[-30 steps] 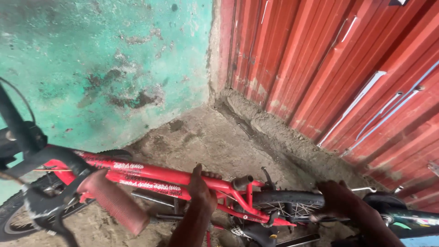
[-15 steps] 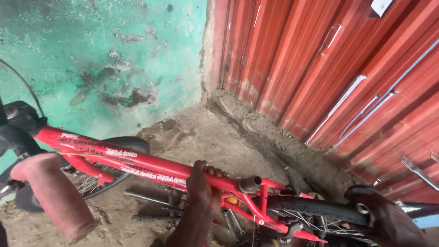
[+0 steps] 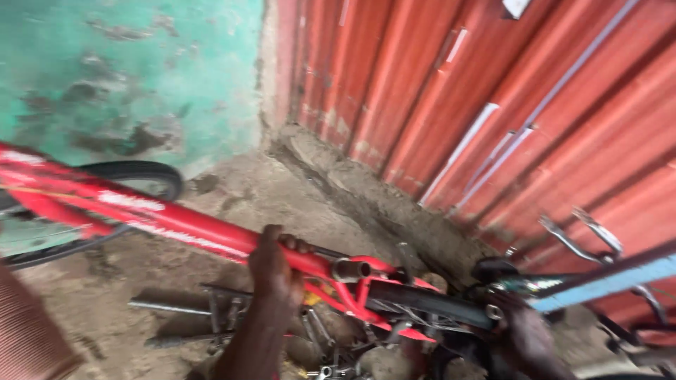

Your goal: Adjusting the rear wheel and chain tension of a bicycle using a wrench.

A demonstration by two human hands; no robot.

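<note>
Left hand (image 3: 273, 271) is wrapped over the red frame tube (image 3: 176, 225), fingers (image 3: 299, 246) curled over the top of it, a firm clench just short of the seat-tube opening (image 3: 350, 269). The frame runs from nine o'clock down toward the centre, tilted, low over the dirt floor (image 3: 232, 190).

Right hand (image 3: 524, 338) sits at five o'clock, down by the rear tyre (image 3: 429, 304). It is against the tyre's end near the axle, but blur hides the fingers, so I cannot tell whether they grip or just rest there.

Front tyre (image 3: 134, 172) shows at nine o'clock, behind the tube, near the green wall (image 3: 127, 70). Red corrugated sheeting (image 3: 458, 91) fills twelve to three o'clock, meeting the green wall at a corner with a crumbling concrete ledge (image 3: 366, 190) along its foot.

Beneath the frame, at six o'clock, metal parts (image 3: 211, 309) lie on the floor: rods and small fittings, too smeared to name singly. A pale blue bar (image 3: 605, 281) crosses at four o'clock, with chromed bent rods (image 3: 584, 236) just above it against the sheeting. A ribbed pinkish grip (image 3: 28, 338) pokes in at eight o'clock, close to the camera.

The frame is held between both hands, left on the top tube, right at the rear wheel end.
</note>
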